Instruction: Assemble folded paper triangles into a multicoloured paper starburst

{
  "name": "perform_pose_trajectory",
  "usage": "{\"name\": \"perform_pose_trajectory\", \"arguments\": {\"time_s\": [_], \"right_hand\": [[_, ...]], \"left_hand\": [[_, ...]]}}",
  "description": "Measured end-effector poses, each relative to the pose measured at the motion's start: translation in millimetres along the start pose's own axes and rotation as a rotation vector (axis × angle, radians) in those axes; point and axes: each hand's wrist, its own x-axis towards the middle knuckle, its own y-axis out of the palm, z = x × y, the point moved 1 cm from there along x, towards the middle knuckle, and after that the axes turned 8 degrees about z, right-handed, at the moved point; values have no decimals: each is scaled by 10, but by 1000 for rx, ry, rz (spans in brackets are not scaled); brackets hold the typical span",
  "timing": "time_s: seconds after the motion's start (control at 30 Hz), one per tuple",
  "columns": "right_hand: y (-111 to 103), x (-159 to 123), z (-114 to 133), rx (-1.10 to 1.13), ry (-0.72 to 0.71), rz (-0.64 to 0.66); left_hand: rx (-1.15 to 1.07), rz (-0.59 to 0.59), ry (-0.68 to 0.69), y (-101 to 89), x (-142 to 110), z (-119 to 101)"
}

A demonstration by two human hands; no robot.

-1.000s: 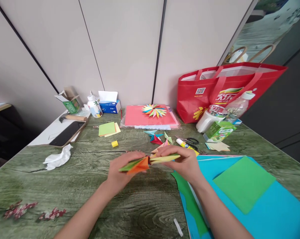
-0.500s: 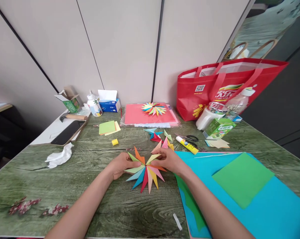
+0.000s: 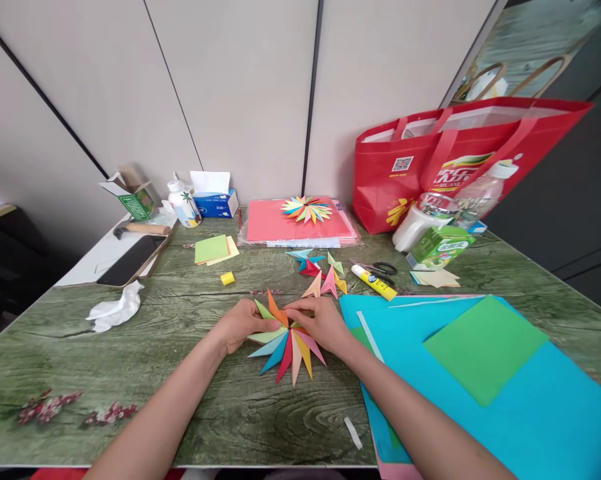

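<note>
A many-coloured folded-paper star (image 3: 286, 350) is held low over the table, its points fanned toward me. My left hand (image 3: 241, 325) pinches its left side by the green points. On the right, my right hand (image 3: 319, 325) has its fingers on the upper part, near the orange point, and covers some of the points there. Just beyond lie several loose folded paper pieces (image 3: 329, 283) in pink, peach, red, blue, green and yellow. Farther back, a second, finished-looking paper star (image 3: 306, 211) rests on a packet of red paper (image 3: 265, 223).
Right of my hands lie large blue sheets (image 3: 430, 360) with a green square (image 3: 486, 350) on top. A glue stick (image 3: 374, 283), scissors (image 3: 383, 268), a red bag (image 3: 380, 180) and a green carton (image 3: 440, 248) stand or lie behind. Leftward are a crumpled tissue (image 3: 115, 308), phone (image 3: 132, 260) and hammer (image 3: 143, 229).
The star, first seen edge-on, has been turned flat with its points spread and lowered. My right hand has moved left from its pale yellow point toward the orange one.
</note>
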Motion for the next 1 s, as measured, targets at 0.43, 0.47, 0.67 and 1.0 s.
{"name": "perform_pose_trajectory", "arguments": {"time_s": [0.43,0.47,0.67,1.0], "right_hand": [[39,11,-39,108,6,12],[45,15,-42,110,9,9],[69,29,-37,97,34,11],[68,20,-94,122,64,3]], "left_hand": [[-14,1,15,33,-9,7],[-14,-5,14,36,-10,7],[20,-28,-9,29,0,4],[36,-59,-5,33,2,-11]]}}
